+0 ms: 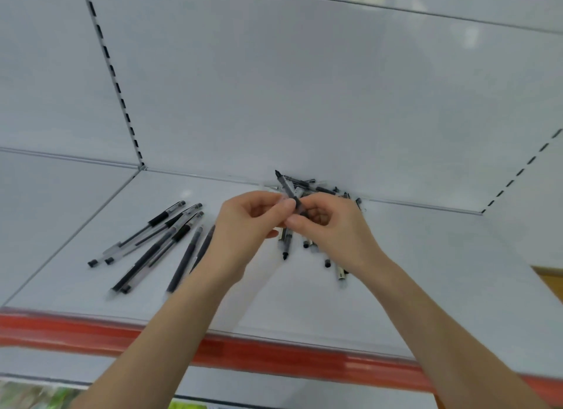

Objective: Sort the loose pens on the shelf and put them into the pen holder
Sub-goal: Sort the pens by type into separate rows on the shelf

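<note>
Two hands meet over the shelf point(396, 271) and share one dark pen point(288, 189): the left hand point(243, 226) pinches its barrel between thumb and curled fingers, and the right hand point(338, 232) pinches it just beside, its fingers curled too, so neither hand is free. The pen tilts up and away from both hands, tip pointing toward the back wall. Behind and under the right hand lies a tangled heap point(323, 190) of pens, some of them poking out below its wrist. Well to the left of the left hand, a fan of laid-out pens point(158, 241) rests roughly parallel, the nearest one touching or passing under that wrist. The pen holder is not in view. The likely trouble is the pinch itself: a smooth barrel held only at the fingertips could slip during the handover and drop back into the heap. The left forearm also hangs close above the laid-out pens, so a careless sweep could roll them toward the red front edge point(274, 357) and off it.
</note>
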A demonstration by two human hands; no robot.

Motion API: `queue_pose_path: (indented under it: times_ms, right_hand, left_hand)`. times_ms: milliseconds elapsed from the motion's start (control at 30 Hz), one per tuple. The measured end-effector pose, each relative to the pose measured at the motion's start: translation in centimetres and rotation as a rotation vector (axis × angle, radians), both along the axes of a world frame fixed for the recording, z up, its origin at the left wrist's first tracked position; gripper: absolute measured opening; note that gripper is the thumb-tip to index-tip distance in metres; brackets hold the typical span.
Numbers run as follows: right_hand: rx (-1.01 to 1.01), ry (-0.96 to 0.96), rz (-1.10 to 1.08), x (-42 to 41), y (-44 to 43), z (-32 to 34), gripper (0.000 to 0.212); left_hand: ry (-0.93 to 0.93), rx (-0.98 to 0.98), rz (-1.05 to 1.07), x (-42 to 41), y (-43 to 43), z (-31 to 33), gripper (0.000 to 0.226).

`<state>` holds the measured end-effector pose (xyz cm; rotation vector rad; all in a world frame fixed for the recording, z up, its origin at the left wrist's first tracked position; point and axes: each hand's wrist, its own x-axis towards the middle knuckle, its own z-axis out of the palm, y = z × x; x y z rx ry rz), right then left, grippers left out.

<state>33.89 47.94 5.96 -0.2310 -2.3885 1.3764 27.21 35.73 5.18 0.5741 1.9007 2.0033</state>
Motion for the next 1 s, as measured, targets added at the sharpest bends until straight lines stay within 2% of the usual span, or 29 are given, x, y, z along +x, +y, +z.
queue_pose_path:
  times_ms: [133,200,300,433,800,1000]
  right_hand:
    - [0.016,0.07,-0.092,1.9,0.5,0.5,0.017]
    - [-0.048,0.115,-0.133,3.1,1.0,0.7,0.006]
    - [-0.057,0.079,-0.089,4.9,0.8,0.7,0.02]
    - [0.03,0.041,-0.048,5.7,0.2,0.3,0.022]
    - [-0.013,-0.027,-0.018,5.0,-0.1,-0.2,0.013]
    - [0.009,0.041,-0.03,4.7,-0.6,-0.7,0.016]
  left_hand:
    - [-0.11,0.133,0.004,-0.1,0.5,0.4,0.008]
    - [-0.212,0.235,0.009,-0.5,0.5,0.7,0.008]
    - [-0.255,0.311,0.019,-0.7,0.4,1.1,0.004]
    - [-0.239,0.343,0.031,-0.4,0.4,1.1,0.001]
    - [-0.112,0.293,0.049,0.6,1.0,0.6,0.004]
    - [-0.072,0.293,0.121,1.2,1.7,0.1,0.006]
